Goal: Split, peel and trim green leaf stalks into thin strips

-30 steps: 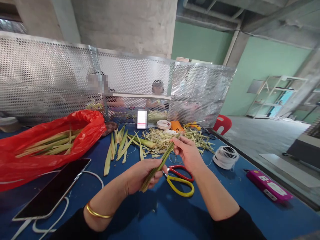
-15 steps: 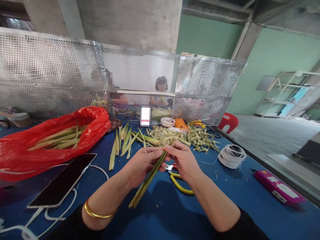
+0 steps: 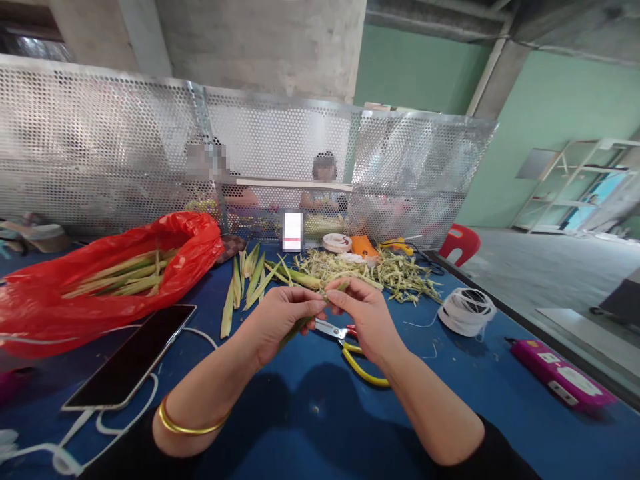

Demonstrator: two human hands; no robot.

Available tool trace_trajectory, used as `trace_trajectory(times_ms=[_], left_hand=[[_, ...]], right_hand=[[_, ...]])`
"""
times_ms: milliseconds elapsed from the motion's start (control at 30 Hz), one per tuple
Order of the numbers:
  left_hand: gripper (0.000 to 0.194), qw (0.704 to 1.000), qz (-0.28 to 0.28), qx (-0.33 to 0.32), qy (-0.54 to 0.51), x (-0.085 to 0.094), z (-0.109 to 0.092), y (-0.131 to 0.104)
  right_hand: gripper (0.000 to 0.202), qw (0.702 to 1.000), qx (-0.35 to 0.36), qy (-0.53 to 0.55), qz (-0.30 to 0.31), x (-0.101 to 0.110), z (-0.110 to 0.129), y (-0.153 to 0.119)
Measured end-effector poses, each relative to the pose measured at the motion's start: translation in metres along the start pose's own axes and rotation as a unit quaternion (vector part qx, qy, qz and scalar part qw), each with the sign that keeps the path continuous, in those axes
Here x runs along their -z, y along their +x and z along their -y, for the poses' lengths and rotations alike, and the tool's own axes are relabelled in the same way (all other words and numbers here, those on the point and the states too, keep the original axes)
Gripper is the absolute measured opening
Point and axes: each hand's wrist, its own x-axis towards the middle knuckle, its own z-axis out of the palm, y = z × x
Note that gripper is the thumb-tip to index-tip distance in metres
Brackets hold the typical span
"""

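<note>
My left hand [image 3: 287, 313] is closed, its thumb and fingers pinching a green corn husk strip [image 3: 294, 329]. The strip runs down behind the left palm, so most of it is hidden. My right hand [image 3: 360, 305] pinches the same strip at its upper end, and a bit of green tip [image 3: 343, 286] shows above the fingers. The fingertips of both hands nearly meet. Under the hands lies a pair of scissors [image 3: 363, 373] with yellow and red handles, blades pointing left. Loose husk leaves [image 3: 255, 277] lie beyond my left hand.
Behind my right hand is a pile of husk pieces [image 3: 405, 275]. A red plastic bag [image 3: 195, 233] with husks and a phone [image 3: 133, 357] on a white cable lie left. To the right are a white cord spool [image 3: 466, 313] and purple pouch [image 3: 560, 373]. A perforated metal screen [image 3: 280, 133] stands behind.
The strip's long lower end, which hung below my hands toward me, has swung up and back and is now mostly hidden behind my left hand. More of the scissors' blades shows.
</note>
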Motion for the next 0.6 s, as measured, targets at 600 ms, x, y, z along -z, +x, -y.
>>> trace_trajectory(times_ms=[600], left_hand=[[0.013,0.997,0.058,0.022,0.050,0.010,0.000,0.004]], right_hand=[[0.008,0.998,-0.027,-0.044,0.019,0.002,-0.001,0.002]])
